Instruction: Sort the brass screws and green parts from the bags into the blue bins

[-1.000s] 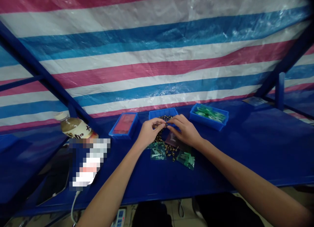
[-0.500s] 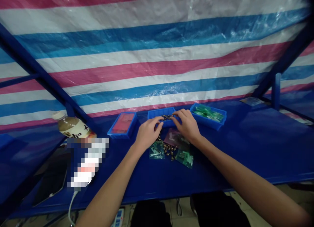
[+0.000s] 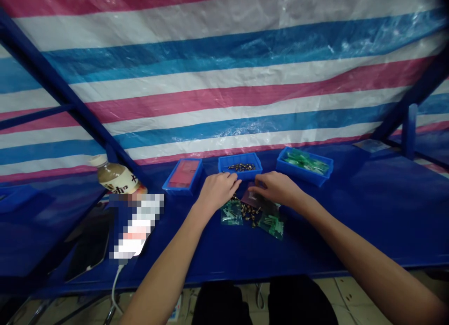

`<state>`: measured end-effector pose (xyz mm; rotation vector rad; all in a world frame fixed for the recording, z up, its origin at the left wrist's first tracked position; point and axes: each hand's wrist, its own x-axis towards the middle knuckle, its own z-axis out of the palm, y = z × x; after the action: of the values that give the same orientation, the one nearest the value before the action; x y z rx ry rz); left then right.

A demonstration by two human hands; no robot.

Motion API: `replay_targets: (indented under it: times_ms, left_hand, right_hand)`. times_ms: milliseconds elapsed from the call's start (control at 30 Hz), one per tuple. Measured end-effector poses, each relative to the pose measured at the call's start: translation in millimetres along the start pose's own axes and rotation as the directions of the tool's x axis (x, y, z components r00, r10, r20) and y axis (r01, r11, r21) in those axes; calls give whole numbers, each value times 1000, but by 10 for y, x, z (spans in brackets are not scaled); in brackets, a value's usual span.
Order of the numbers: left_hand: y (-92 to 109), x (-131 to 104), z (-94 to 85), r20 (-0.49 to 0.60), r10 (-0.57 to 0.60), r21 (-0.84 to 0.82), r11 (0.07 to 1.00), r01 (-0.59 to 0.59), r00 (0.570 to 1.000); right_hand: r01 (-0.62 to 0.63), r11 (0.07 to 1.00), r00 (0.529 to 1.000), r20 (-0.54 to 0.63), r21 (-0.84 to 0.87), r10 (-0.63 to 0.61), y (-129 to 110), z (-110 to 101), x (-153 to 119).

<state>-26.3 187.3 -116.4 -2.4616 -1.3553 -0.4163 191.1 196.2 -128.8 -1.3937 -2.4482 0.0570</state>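
Note:
My left hand (image 3: 218, 192) is at the near left corner of the middle blue tray (image 3: 242, 174), which holds small brass-coloured metal pieces (image 3: 244, 167). Its fingers are bent together, and whatever they pinch is hidden. My right hand (image 3: 280, 188) hovers over a pink plastic bag (image 3: 249, 194), fingers curled in; I cannot make out anything between them. Loose brass-coloured pieces (image 3: 251, 215) lie on the table below both hands. Beside these are two small clear bags with green and pale pieces, one on the left (image 3: 231, 214) and one on the right (image 3: 272, 225).
A blue tray with pink sheets or bags (image 3: 183, 173) stands left, another with green bags (image 3: 306, 162) right. On the blue table's left are a drink bottle (image 3: 118, 177), a blurred-out object with a white cable (image 3: 115, 285) and a dark flat device (image 3: 90, 245). Striped sheeting hangs behind.
Both hands have drawn back from the middle tray towards me, uncovering the metal pieces inside it. The right hand has moved farther right, and the view has shifted slightly.

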Motion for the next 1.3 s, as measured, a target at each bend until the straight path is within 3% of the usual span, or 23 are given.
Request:
replay_targets:
  times_ms: [167, 367, 567, 767, 900, 1033, 1167, 1233, 1300]
  left_hand:
    - [8, -12, 40, 61, -13, 21, 1000, 12, 998]
    - [11, -10, 82, 97, -48, 12, 999, 47, 994]
    - [28, -9, 109, 86, -52, -14, 999, 53, 995]
    - [43, -18, 101, 55, -24, -34, 999, 26, 998]
    - [59, -25, 113, 11, 5, -53, 999, -4, 1000]
    - [64, -15, 129, -84, -30, -175, 984, 15, 996]
    - [39, 21, 106, -202, -208, -503, 861, 81, 957]
    - [15, 43, 68, -168, -307, -672, 731, 119, 937]
    - [-7, 61, 25, -92, -333, -796, 591, 132, 938]
  right_hand:
    - [-77, 994, 992, 98, -78, 85, 31, 6, -41]
    - [-151, 982, 973, 195, 113, 127, 63, 24, -7]
    - [-129, 961, 965, 255, 246, 65, 203, -162, -10]
    - [-150, 972, 908, 414, 179, 64, 431, -227, -90]
    - [-87, 983, 939, 343, 160, 28, 466, -180, -100]
    - [-54, 962, 958, 285, 266, -25, 441, -236, -82]
    - [-85, 889, 980, 198, 450, -7, 362, -298, -62]
    - [-103, 800, 991, 132, 591, 30, 280, -277, -48]
    - [-134, 650, 991, 114, 748, 73, 177, -222, -32]
